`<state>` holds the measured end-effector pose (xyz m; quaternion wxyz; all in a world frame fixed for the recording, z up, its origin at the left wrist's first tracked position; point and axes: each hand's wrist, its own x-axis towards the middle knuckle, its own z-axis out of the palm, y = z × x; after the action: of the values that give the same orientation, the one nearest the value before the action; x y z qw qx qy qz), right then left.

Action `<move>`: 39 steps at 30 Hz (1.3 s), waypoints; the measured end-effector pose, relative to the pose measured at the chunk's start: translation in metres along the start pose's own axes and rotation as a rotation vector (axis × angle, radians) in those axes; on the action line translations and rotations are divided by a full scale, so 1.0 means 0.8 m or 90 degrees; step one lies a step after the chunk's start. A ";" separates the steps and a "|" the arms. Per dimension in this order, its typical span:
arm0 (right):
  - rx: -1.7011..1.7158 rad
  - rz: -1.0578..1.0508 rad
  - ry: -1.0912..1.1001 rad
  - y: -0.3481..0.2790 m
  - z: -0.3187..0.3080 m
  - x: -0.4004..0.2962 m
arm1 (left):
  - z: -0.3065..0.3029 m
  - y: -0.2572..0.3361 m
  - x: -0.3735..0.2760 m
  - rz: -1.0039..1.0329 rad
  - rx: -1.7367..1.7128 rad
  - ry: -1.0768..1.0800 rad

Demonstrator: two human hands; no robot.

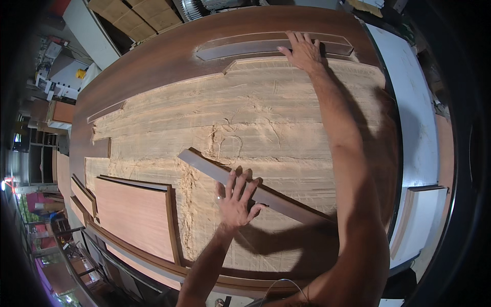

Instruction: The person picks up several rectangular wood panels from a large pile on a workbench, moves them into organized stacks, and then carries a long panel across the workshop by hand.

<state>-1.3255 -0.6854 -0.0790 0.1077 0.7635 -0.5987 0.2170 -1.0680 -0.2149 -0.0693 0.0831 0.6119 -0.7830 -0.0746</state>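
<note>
My left hand (238,207), a ring on one finger, lies spread over a narrow wood-panel strip (201,163). The strip slants across the rough, stripped part (268,142) of a large worktop. At the far side, my right hand (305,51) reaches out, fingers apart, over another long strip (241,49) with a grey-violet face. That strip lies on the dark brown laminate (153,69); its contact with the fingers cannot be judged exactly. Under both palms the surfaces are hidden. Thin wood fibres and dust (230,144) cover the bare area.
Reddish plywood panels (132,215) are stacked at the near left, with smaller pieces (83,195) beside them. To the right runs a white surface (414,115) bearing white-faced boards (416,222). Cardboard boxes (134,19) and a finned metal motor (211,5) stand beyond the far edge.
</note>
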 end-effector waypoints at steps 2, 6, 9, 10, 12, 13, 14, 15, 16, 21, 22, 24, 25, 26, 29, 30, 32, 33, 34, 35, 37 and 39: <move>-0.054 -0.015 -0.084 -0.005 -0.001 -0.004 | 0.002 -0.002 -0.006 -0.010 0.001 0.000; -0.026 -0.003 -0.118 -0.013 -0.019 -0.002 | -0.004 -0.002 -0.006 -0.006 0.003 -0.006; 0.038 -0.016 -0.089 0.002 -0.022 0.005 | -0.006 -0.004 -0.005 0.007 -0.005 -0.001; 0.061 -0.031 -0.053 0.004 -0.031 0.005 | -0.007 -0.004 -0.004 0.010 -0.004 -0.001; 0.059 -0.070 0.015 -0.003 -0.059 0.000 | -0.007 -0.002 -0.005 0.013 -0.003 0.008; 0.095 -0.059 -0.039 -0.014 -0.084 -0.010 | -0.007 -0.002 -0.006 0.014 -0.002 0.016; 0.129 -0.044 -0.092 -0.023 -0.114 -0.027 | -0.007 -0.001 -0.005 0.020 -0.002 0.025; 0.159 -0.019 -0.146 -0.029 -0.140 -0.056 | -0.008 0.001 -0.004 0.014 -0.001 0.022; 0.219 -0.028 -0.182 -0.037 -0.157 -0.095 | -0.008 0.003 -0.003 0.010 -0.003 0.017; 0.472 0.081 -0.439 -0.079 -0.181 -0.265 | 0.008 -0.002 -0.015 -0.003 0.026 0.051; 0.476 0.066 -0.424 -0.072 -0.180 -0.270 | 0.009 -0.002 -0.015 0.008 0.025 0.057; 0.482 0.034 -0.397 -0.055 -0.178 -0.277 | 0.012 -0.001 -0.013 0.027 0.021 0.070; 0.430 0.045 -0.379 -0.062 -0.184 -0.248 | 0.012 -0.003 -0.015 0.010 0.012 0.058; 0.274 -0.004 -0.330 -0.077 -0.202 -0.205 | 0.011 -0.006 -0.019 -0.018 0.003 0.046; 0.187 -0.055 -0.078 -0.015 -0.092 -0.104 | 0.008 -0.003 -0.011 -0.005 0.004 0.033; 0.154 -0.031 -0.066 -0.001 -0.082 -0.071 | 0.008 -0.002 -0.007 0.007 0.018 0.034; 0.074 0.006 -0.067 0.013 -0.043 -0.011 | 0.004 -0.001 -0.003 0.011 0.010 0.024; 0.023 0.021 -0.079 0.020 -0.018 0.011 | 0.003 -0.001 -0.002 0.008 0.007 0.018; 0.040 0.044 -0.085 0.019 0.007 0.022 | 0.003 -0.003 -0.003 0.005 0.004 0.007; 0.055 0.064 -0.090 0.018 0.025 0.032 | 0.004 -0.005 -0.004 0.003 0.003 0.000; 0.055 0.085 -0.081 -0.003 0.048 0.041 | 0.007 -0.007 -0.008 -0.004 -0.001 -0.009; 0.019 0.100 -0.059 -0.021 0.063 0.029 | 0.007 -0.009 -0.012 -0.017 0.010 -0.025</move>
<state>-1.2945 -0.7229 -0.1114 0.0510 0.7252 -0.6575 0.1980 -1.0602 -0.2071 -0.0771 0.0614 0.6215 -0.7768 -0.0816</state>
